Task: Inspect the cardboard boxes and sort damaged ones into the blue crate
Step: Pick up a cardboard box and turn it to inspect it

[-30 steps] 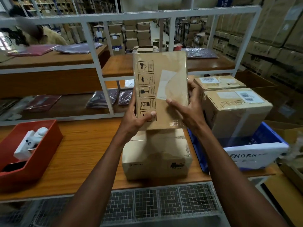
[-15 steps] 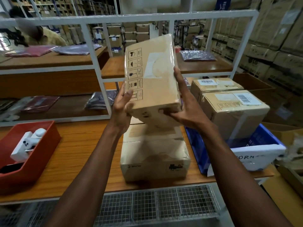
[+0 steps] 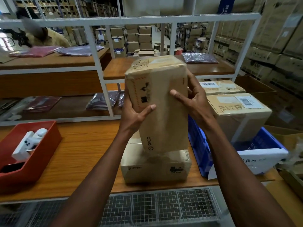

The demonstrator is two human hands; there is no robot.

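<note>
I hold a tan PICO cardboard box (image 3: 164, 122) on end, above the wooden table, with both hands. My left hand (image 3: 133, 117) grips its left side, thumb across the front face. My right hand (image 3: 192, 102) clasps the right side, thumb on the front. Directly below it a second PICO box (image 3: 155, 167) lies flat on the table. The blue crate (image 3: 199, 149) stands at the right with a white handwritten label and holds a large taped box (image 3: 237, 115), with another labelled box (image 3: 221, 87) behind that one.
A red bin (image 3: 37, 154) with white devices sits at the table's left. A white metal shelf frame (image 3: 98, 76) rises behind the table, with bagged garments on its shelves. Another person (image 3: 47, 38) is at the far left. Stacked cartons fill the right side.
The held box has been turned: the face with handling symbols now points up and away, and the long PICO face turns toward me. Both hands shifted their grip and the box came lower.
</note>
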